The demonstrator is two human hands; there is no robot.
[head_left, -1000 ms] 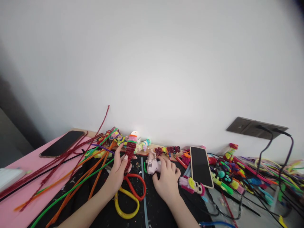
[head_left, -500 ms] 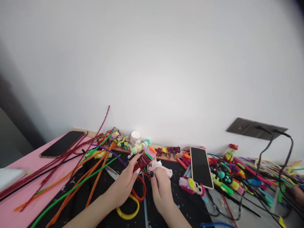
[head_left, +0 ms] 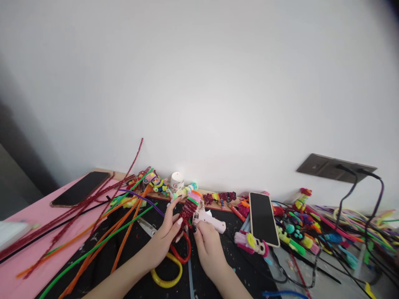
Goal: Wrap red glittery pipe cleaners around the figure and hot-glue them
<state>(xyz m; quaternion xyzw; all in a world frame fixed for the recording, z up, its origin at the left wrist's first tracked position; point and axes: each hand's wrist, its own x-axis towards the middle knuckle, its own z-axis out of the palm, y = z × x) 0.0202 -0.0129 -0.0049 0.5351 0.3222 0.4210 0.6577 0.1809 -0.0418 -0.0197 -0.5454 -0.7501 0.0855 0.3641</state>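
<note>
My left hand is closed on a dark red pipe-cleaner figure, which has pink, green and orange bands at its upper end. The thumb presses its side while the forefinger points up beside it. My right hand is pinched at the figure's lower end, the dark-nailed thumb against it; the exact bit between the fingertips is hidden. A pale pink glue gun lies just beyond my right hand. Below the figure are scissors with red and yellow handles, partly covered by my left hand.
Loose pipe cleaners spread over the left side. A dark phone lies at far left, a light-framed phone at right. A paper cup stands by the wall. Cables hang from a wall socket above piled pipe-cleaner pieces.
The figure has tipped slightly more upright and shifted a little left in my left hand. My left forefinger has lifted away from it. A blurred hand at the far right edge is gone.
</note>
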